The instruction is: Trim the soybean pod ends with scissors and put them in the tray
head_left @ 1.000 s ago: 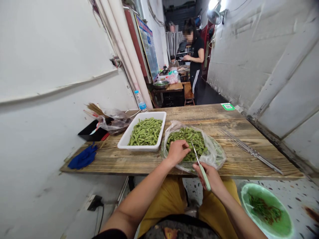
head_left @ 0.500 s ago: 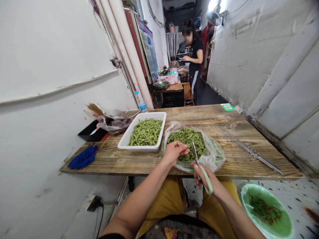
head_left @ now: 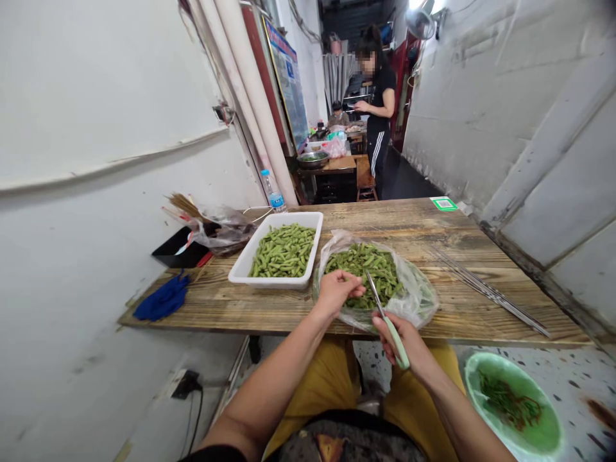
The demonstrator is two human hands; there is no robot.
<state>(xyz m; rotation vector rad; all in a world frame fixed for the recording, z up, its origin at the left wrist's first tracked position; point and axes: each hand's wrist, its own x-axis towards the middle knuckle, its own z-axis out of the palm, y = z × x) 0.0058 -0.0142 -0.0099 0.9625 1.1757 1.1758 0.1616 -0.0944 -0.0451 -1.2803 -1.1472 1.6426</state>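
Observation:
My right hand (head_left: 398, 340) is wrapped round a pair of scissors (head_left: 395, 343) with pale green handles. Their blades are together and point up and away, over the clear plastic bag (head_left: 418, 292). Inside that open bag lies a heap of green edamame pods (head_left: 370, 260). Over the bag's left part, my left hand (head_left: 339, 292) has thumb and fingers pinched together; whatever is between them is too small to make out. A white plastic tray (head_left: 315, 247) of edamame pods (head_left: 283, 250) stands to the left of the bag.
On the wooden table (head_left: 269, 314) lie metal skewers (head_left: 491, 292) at right and a blue cloth (head_left: 162, 298) at left. A black box (head_left: 180, 250) and a water bottle (head_left: 274, 192) are farther back. Below right is a green bin (head_left: 514, 404). A person (head_left: 380, 109) stands beyond the table.
The scissor blades, apart before, have come together, and the handles have closed in my right hand. My left hand stays pinched in nearly the same place. The view has shifted slightly.

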